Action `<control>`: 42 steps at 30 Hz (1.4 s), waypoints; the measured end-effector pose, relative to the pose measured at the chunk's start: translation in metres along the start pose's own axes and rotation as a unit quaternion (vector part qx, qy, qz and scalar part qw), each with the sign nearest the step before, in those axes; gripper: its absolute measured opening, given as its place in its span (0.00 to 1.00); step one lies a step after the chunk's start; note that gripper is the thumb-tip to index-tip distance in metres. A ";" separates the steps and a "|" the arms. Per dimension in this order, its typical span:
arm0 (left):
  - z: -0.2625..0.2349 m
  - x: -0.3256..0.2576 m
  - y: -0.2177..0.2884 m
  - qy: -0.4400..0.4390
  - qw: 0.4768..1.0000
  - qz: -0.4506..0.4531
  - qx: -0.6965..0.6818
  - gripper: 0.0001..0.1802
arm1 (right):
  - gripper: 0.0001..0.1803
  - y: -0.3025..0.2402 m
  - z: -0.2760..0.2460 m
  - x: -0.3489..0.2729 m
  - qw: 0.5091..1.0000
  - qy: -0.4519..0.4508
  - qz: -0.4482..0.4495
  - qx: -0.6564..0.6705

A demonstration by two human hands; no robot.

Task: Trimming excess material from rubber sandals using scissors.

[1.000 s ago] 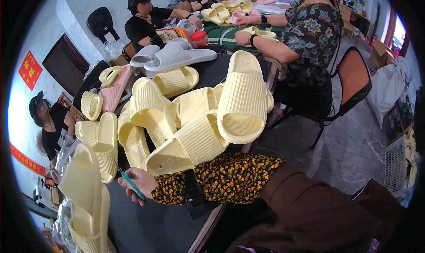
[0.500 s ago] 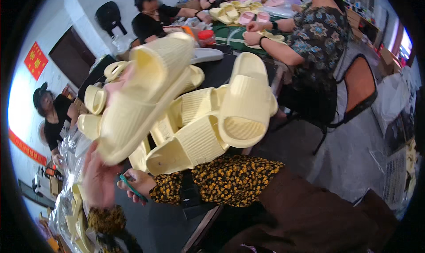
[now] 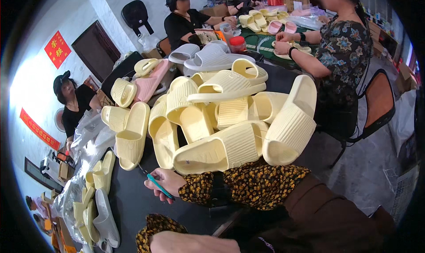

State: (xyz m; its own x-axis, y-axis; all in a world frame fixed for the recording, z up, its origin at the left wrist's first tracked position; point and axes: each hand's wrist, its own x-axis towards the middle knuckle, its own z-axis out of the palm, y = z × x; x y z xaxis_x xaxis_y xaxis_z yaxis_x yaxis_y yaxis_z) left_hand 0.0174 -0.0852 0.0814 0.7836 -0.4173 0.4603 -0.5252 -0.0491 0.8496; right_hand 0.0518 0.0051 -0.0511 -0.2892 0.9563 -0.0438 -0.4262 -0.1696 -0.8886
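The pair of pale-yellow, ribbed-strap slippers [image 3: 223, 82], raised by the left hand [image 3: 195, 244] half a second ago, now lies atop the slipper heap [image 3: 212, 147]. That hand has withdrawn to the lower edge — its grip cannot be told. The right hand [image 3: 166, 183] stays curled round a slim, teal-handled tool [image 3: 158, 185].

A slim teal-handled tool [image 3: 159, 186] slants through the right hand's [image 3: 171, 180] grip, dark tip pointing up and leftward. Just beyond that grip, ribbed cream slippers [image 3: 241, 146] lie overlapping in a loose heap, variously turned and tilted.
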 end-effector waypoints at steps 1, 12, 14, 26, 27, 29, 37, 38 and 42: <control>0.003 -0.003 0.002 -0.034 0.999 0.015 -0.027 0.07 | 0.27 0.000 0.000 -0.001 1.000 0.003 0.008 -0.002; -0.003 0.018 -0.010 0.072 0.930 -0.101 0.347 0.09 | 0.24 0.007 0.008 -0.004 0.999 -0.023 0.018 -0.019; 0.001 0.040 -0.024 0.094 0.859 -0.137 0.484 0.12 | 0.24 0.013 0.002 -0.005 1.000 -0.013 0.003 -0.019; -0.044 0.093 -0.147 0.076 0.705 -0.222 0.669 0.38 | 0.22 0.061 -0.106 -0.100 0.987 -0.151 0.060 0.017; -0.046 0.092 -0.150 0.071 0.704 -0.225 0.670 0.38 | 0.21 0.071 -0.098 -0.086 0.984 -0.166 0.061 0.023; -0.048 0.091 -0.151 0.050 0.688 -0.231 0.686 0.39 | 0.21 0.080 -0.100 -0.076 0.977 -0.201 0.068 0.031; -0.063 0.081 -0.141 0.087 0.712 -0.185 0.672 0.39 | 0.20 0.080 -0.121 -0.023 0.939 -0.323 0.108 0.045; -0.067 0.078 -0.135 0.095 0.707 -0.182 0.677 0.38 | 0.19 0.078 -0.121 -0.013 0.932 -0.340 0.115 0.043; -0.109 0.078 -0.117 0.223 0.746 -0.112 0.618 0.36 | 0.19 0.139 -0.033 0.089 0.907 -0.394 0.135 0.056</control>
State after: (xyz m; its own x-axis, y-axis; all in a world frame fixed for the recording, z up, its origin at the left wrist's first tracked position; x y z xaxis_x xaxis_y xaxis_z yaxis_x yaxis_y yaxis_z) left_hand 0.1760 -0.0135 0.0463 0.7853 0.0559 0.6166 -0.0540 -0.9859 0.1582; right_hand -0.0042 0.0743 -0.1934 -0.9002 0.4168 0.1260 -0.3205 -0.4384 -0.8397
